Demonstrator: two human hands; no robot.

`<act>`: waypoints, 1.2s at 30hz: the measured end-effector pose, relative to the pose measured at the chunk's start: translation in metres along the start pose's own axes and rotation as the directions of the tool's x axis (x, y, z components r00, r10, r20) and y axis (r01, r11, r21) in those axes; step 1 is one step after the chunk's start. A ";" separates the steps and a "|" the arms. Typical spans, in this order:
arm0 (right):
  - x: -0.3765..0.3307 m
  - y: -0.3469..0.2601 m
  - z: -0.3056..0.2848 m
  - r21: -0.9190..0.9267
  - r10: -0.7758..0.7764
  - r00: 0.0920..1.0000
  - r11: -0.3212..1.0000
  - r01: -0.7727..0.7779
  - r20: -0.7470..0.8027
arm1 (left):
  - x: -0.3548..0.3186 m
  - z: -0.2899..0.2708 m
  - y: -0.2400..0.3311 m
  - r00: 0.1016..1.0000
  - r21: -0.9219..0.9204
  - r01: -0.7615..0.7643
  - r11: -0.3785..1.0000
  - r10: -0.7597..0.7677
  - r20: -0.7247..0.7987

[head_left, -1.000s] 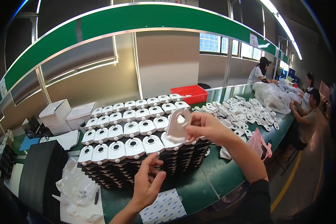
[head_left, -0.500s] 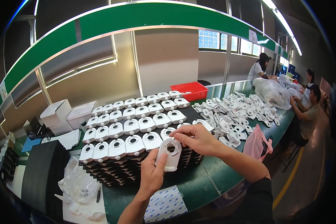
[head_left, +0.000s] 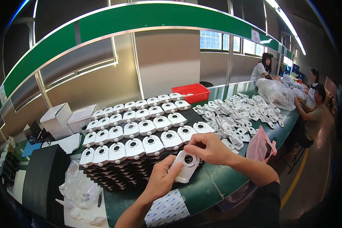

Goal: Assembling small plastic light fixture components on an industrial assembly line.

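My left hand (head_left: 161,181) cups the white plastic part (head_left: 185,166) from below, fingers curled around it. My right hand (head_left: 209,148), at 2 o'clock from it, pinches its top edge. Farther, at 11 o'clock, sit rows of white parts (head_left: 140,129) on black trays (head_left: 114,176).

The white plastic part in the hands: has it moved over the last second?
Yes. The white plastic part came down from above the stacked trays to their front edge, toward the person.
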State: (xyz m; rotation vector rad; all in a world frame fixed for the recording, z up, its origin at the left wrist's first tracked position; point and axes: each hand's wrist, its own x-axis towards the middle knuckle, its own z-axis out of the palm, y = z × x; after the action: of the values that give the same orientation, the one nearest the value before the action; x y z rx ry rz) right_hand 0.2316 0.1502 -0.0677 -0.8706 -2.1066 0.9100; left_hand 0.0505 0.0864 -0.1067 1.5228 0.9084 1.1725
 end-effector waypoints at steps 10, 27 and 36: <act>0.029 0.015 -0.033 0.462 0.000 0.935 0.869 0.175 -0.353 | 0.087 -0.016 0.042 0.978 0.444 -0.136 0.886 0.192 -0.084; 0.125 0.122 -0.075 -0.104 0.355 0.906 0.917 -0.385 -0.230 | 0.185 -0.059 -0.008 0.963 0.874 -0.203 0.441 -0.070 0.259; 0.106 0.096 -0.062 0.013 -0.019 0.944 1.000 0.025 -0.330 | 0.170 -0.051 0.014 0.952 0.814 -0.297 0.499 0.215 0.216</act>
State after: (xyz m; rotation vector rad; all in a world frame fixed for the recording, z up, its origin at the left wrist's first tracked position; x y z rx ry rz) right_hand 0.2503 0.3050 -0.0781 -0.9195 -1.8129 0.7125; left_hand 0.0452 0.2544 -0.0490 2.5628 1.3255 0.8541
